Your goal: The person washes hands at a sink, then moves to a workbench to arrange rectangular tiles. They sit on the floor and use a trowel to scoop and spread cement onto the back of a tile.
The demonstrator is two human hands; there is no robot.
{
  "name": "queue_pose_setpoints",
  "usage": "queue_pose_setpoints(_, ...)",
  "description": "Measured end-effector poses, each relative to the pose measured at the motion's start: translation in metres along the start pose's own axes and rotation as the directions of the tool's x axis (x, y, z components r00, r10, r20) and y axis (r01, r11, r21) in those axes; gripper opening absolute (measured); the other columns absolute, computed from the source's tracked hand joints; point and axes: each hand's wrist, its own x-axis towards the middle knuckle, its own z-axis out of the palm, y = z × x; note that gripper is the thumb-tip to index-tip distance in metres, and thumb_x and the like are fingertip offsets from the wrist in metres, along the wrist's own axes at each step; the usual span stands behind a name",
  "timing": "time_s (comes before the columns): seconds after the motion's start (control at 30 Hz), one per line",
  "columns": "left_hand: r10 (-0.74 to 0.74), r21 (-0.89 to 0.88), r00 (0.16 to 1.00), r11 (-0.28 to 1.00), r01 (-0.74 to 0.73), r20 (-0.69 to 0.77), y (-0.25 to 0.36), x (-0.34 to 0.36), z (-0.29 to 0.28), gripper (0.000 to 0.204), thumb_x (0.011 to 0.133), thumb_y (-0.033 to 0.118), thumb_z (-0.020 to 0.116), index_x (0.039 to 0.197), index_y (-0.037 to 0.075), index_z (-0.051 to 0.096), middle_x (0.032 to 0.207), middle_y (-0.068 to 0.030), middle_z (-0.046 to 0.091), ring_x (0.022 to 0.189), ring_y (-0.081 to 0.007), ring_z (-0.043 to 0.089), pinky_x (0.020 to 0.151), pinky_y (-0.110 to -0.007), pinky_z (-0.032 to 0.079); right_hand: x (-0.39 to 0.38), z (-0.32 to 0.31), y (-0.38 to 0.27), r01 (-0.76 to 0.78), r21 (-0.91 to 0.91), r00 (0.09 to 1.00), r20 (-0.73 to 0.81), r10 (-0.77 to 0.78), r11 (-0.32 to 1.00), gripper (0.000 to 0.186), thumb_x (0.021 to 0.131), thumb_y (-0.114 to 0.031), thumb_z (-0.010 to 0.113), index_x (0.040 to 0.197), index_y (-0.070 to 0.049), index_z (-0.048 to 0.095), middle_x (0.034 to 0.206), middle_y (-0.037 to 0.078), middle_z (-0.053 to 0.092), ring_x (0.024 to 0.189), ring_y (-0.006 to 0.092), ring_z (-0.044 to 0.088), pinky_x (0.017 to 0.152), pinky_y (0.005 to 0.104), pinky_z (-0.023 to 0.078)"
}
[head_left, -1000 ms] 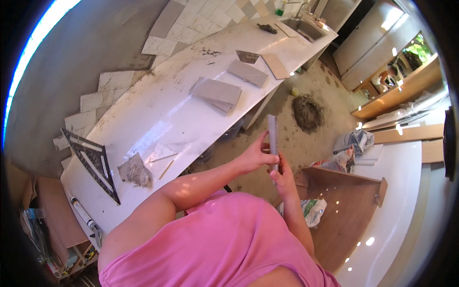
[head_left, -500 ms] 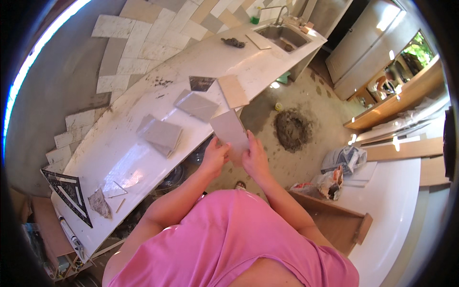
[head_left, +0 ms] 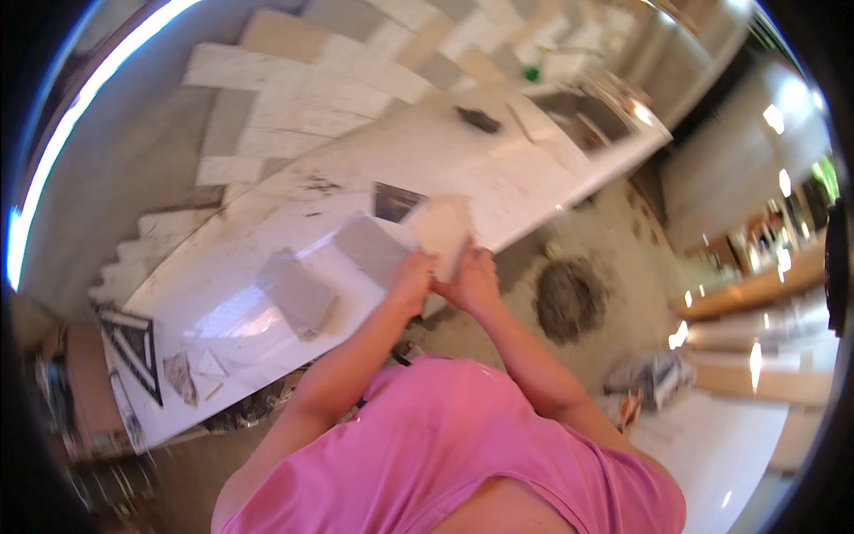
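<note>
My left hand (head_left: 414, 281) and my right hand (head_left: 471, 279) meet at the counter's front edge. Their fingers are closed around a thin tile (head_left: 434, 307), mostly hidden between them; motion blur smears its outline. Just beyond my fingers a cream tile (head_left: 443, 222) lies at the edge of the white counter (head_left: 507, 182). Left of it is a grey tile (head_left: 369, 249), and farther left a small stack of grey tiles (head_left: 298, 292). A dark four-sided piece (head_left: 396, 202) lies behind the cream tile.
A black set square (head_left: 132, 347) and broken tile pieces (head_left: 181, 378) lie at the counter's left end. A sink (head_left: 583, 120) is at the far right end. On the floor sits a patch of wet mortar (head_left: 569, 301). Patterned tiles (head_left: 302, 93) cover the wall behind.
The held grey tile, broad face visible before, has been turned and now hides mostly between my hands. My hands have drawn closer together. The whole view has shifted, with the counter lower and further right.
</note>
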Motion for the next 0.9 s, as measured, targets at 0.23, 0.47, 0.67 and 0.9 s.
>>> queue_pose_setpoints(0.23,0.017,0.364,0.953,0.926,0.099,-0.302,-0.008,0.108,0.022,0.063,0.081,0.047,0.072,0.111,-0.008,0.068,0.113,-0.0256,0.069,0.104,-0.0359,0.068,0.086,-0.043,0.054,0.075,0.002,0.013,0.05,-0.236,0.978,0.209,0.0,0.97,0.111,0.071,-0.055,0.078,0.156,-0.017,0.018,0.135,0.039,0.045,0.122,0.0494,0.053,0.099,0.0521,0.047)
queue_pose_setpoints(0.47,0.026,0.516,0.874,0.816,0.262,-0.485,-0.001,0.143,0.016,0.065,0.077,0.055,0.072,0.109,-0.001,0.072,0.114,-0.0219,0.07,0.107,-0.0338,0.068,0.09,-0.04,0.054,0.122,0.005,0.016,0.232,-0.315,0.931,0.344,-0.117,0.92,0.109,0.073,-0.064,0.071,0.156,-0.015,0.019,0.132,0.04,0.048,0.118,0.0507,0.056,0.097,0.051,0.049)
queue_pose_setpoints(0.67,0.123,0.625,0.866,0.741,0.245,-0.485,0.033,0.117,0.056,0.061,0.076,0.054,0.071,0.102,-0.002,0.074,0.109,-0.0246,0.07,0.103,-0.0369,0.068,0.088,-0.043,0.055,0.17,0.014,0.07,0.421,-0.239,0.853,0.434,-0.291,0.875,0.101,0.08,-0.057,0.067,0.154,-0.01,0.018,0.127,0.039,0.055,0.114,0.0526,0.058,0.095,0.0527,0.05)
queue_pose_setpoints(0.9,0.132,0.499,0.618,0.727,0.471,-0.775,0.007,0.134,0.081,0.057,0.076,0.046,0.075,0.113,0.003,0.071,0.127,-0.0215,0.059,0.118,-0.0393,0.058,0.096,-0.05,0.049,0.2,-0.013,0.113,0.687,0.074,0.56,0.581,-0.591,0.723,0.093,0.082,-0.03,0.072,0.155,-0.012,0.017,0.106,0.026,0.068,0.098,0.0441,0.067,0.085,0.0523,0.051)
